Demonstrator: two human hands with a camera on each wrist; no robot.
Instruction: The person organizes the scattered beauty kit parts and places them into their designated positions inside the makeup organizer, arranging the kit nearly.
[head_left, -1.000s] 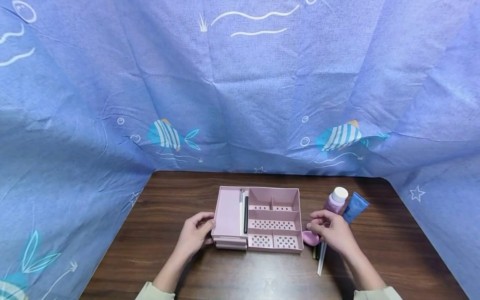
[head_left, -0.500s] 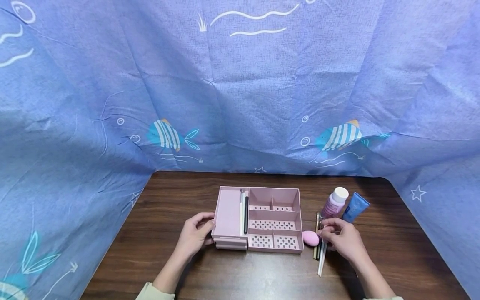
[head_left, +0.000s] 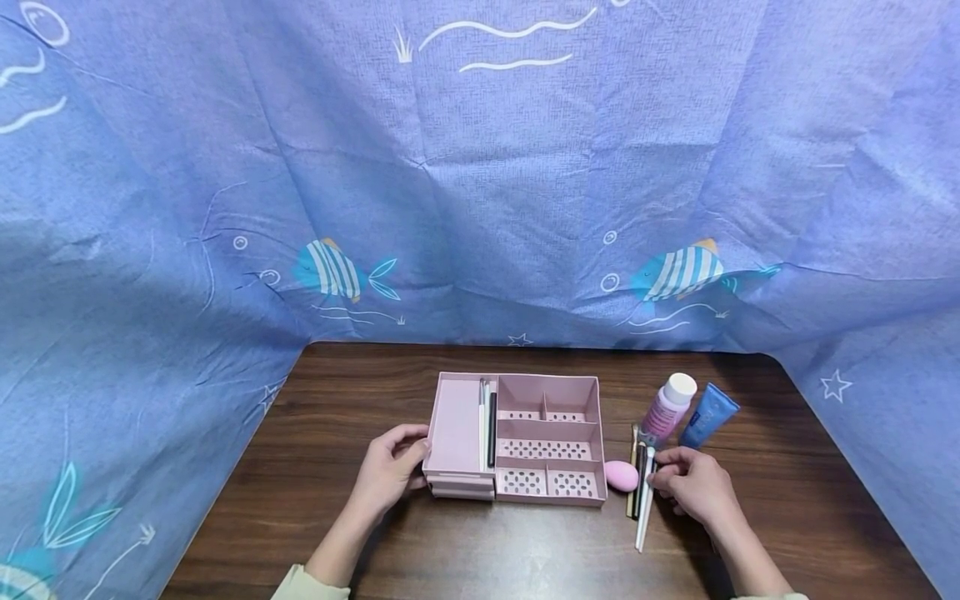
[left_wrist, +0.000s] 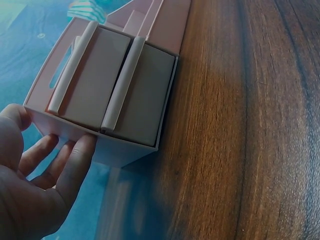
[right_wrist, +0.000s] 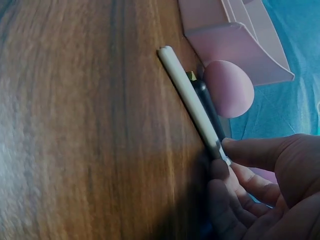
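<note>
At the near right, the right hand pinches the far end of the white sticks, right of the pink organizer; a light grip clear of the black stick and pink sponge to their left seems best. The left hand grips the organizer's left side, a sensible brace. Farther off, the bottle and blue tube call for care with the knuckles.

One organizer, two drawers, five perforated compartments; one makeup sponge, one capped bottle, one squeeze tube; at least three slim sticks outside the organizer, three or more inside.
</note>
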